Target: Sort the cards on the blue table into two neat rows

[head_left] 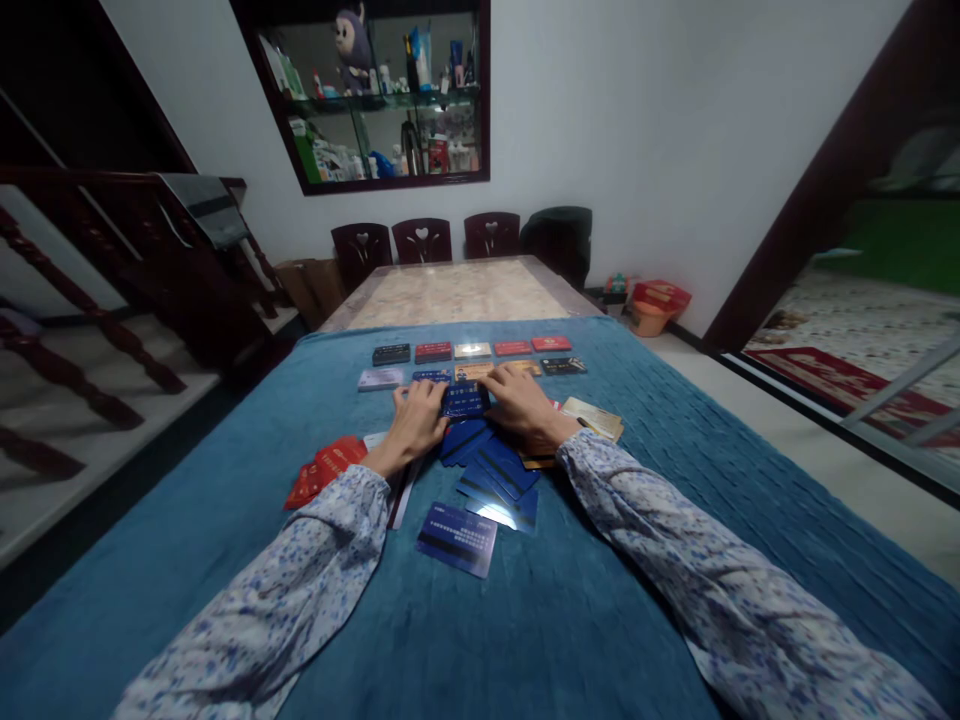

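Between my two hands is a dark blue card (465, 400), perhaps the top of a small stack. My left hand (420, 418) grips its left edge, with the fingers bent. On its right edge, the fingers of my right hand (523, 405) are curled in. Just below lie several fanned blue cards (495, 475), one catching a bright glare. Closer to me a single purple-blue card (457, 538) lies striped side up. Red cards (328, 468) are spread beyond my left wrist, and gold cards (596, 418) lie right of my right hand.
Neat card stacks stand in two rows farther off, among them a black stack (391, 354), a red stack (551, 344) and a lilac stack (381, 379). A blue cloth (247, 450) covers the table's near part. Chairs (421, 240) line the far end.
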A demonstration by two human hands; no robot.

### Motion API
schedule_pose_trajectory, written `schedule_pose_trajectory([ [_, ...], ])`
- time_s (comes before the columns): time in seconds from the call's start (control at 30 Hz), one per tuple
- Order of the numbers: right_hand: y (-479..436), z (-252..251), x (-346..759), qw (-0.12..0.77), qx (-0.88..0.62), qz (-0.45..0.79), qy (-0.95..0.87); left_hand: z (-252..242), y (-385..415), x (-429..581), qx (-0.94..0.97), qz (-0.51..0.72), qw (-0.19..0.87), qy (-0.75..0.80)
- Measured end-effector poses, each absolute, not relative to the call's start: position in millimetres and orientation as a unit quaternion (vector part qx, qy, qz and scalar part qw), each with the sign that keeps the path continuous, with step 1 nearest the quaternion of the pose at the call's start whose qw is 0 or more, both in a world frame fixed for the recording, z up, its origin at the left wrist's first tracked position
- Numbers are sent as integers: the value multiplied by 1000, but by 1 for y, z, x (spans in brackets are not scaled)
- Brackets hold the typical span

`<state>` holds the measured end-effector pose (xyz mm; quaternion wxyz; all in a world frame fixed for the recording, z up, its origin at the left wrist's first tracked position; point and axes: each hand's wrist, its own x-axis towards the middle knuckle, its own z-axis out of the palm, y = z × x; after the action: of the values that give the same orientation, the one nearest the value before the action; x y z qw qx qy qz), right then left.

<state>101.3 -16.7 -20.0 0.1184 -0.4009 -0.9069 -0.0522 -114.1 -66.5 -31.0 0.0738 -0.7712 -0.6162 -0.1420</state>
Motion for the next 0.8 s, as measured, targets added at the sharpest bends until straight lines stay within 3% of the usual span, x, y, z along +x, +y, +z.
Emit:
schedule_pose_trajectory([
  [0.8, 6, 6, 52, 46, -365, -55, -928, 1, -40, -164, -790, -50, 66, -607],
])
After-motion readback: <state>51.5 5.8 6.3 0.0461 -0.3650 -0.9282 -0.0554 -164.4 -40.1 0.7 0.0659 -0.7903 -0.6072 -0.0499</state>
